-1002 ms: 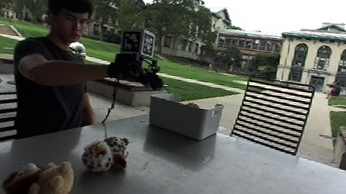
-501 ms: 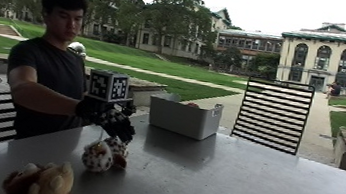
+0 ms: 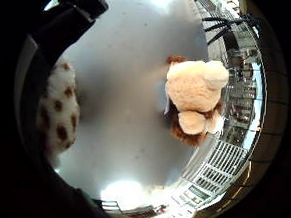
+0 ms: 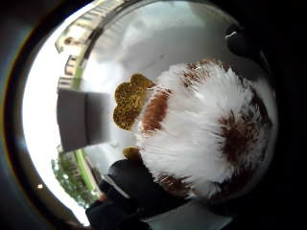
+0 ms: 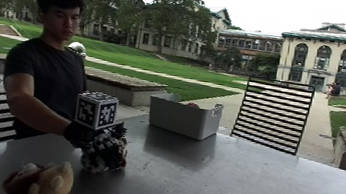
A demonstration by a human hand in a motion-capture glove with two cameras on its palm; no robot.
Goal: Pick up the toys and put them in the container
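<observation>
Toys first, left to right in the outside view: tan plush toy [image 5: 41,183] lies at the near left edge of the table [image 5: 228,185], untouched. Just right of it and further in, spotted plush toy [image 5: 106,153], white with brown patches, sits on the table under the right hand [image 5: 90,136]. Gloved fingers drape over the top and sides of it; thumb-side palm view is filled with its fur [image 4: 206,129], so the palm is very close. Fingers look curled round it, but whether they have closed enough to lift it, cannot tell for sure. Little-finger palm view shows the spotted toy at the hand's edge [image 3: 57,115] and the tan toy [image 3: 196,100] apart from it on bare table. Further right and well apart, the grey container [image 5: 184,116] stands near the far edge of the table, open top, something small inside, too unclear to name.

Judged step: grasping the spotted toy, lift not yet done.

Risks: soft fur may slip through a shallow grip on lift. Toy could drop on the long carry to the container. Toy could catch the near rim and fall outside.
</observation>
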